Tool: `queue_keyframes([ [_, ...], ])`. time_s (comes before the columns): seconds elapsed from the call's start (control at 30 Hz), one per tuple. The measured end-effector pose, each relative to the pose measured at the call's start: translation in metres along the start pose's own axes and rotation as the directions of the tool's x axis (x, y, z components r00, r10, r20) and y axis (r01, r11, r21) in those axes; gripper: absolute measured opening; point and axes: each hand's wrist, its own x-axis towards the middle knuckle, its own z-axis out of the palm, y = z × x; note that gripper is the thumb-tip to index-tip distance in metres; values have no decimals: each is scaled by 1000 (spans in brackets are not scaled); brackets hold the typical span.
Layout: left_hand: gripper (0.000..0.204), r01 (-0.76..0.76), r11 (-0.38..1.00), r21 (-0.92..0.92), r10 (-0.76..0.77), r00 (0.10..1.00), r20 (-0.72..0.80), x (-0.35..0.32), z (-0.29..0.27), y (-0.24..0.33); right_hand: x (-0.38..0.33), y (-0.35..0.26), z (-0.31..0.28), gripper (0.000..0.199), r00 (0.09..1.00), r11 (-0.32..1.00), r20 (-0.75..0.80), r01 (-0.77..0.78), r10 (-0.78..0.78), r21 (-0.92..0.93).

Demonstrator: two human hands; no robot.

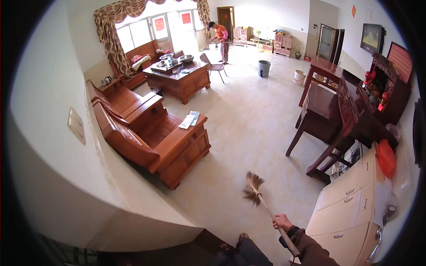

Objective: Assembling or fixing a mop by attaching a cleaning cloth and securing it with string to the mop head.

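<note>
My right hand is wrapped round the wooden handle of a broom. The handle slants from beside my forearm at the lower right up toward the middle of the floor. At its far end the brown bristle head fans out over the pale tiled floor; whether it touches the floor I cannot tell. My left hand does not show in the view. My feet and dark trousers appear at the lower edge, left of the broom.
Wooden armchairs and a low wooden table line the left. Dark wooden furniture and a pale cabinet flank the right. Farther off are a grey bin, a white bucket, a chair and another person.
</note>
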Motion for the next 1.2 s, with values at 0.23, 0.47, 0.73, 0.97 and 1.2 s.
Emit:
queue_keyframes([
  [0.23,42,-7,997,80,0,997,83,59,71,91,-23,-39,-36,11,996,926,-7,-80,89,368],
  [0.47,42,-57,995,77,45,987,155,92,153,213,-93,-101,-63,7,963,829,-14,-224,269,513],
  [0.73,41,-80,993,92,58,974,220,130,237,319,-44,-66,-110,13,928,726,-76,-232,364,648],
  [0.97,41,-13,993,121,-14,974,225,196,299,395,47,-139,-84,47,997,981,39,58,-67,187],
  [1.2,41,1,989,151,-36,973,229,250,335,507,250,-284,-45,36,965,916,114,180,-235,359],
])
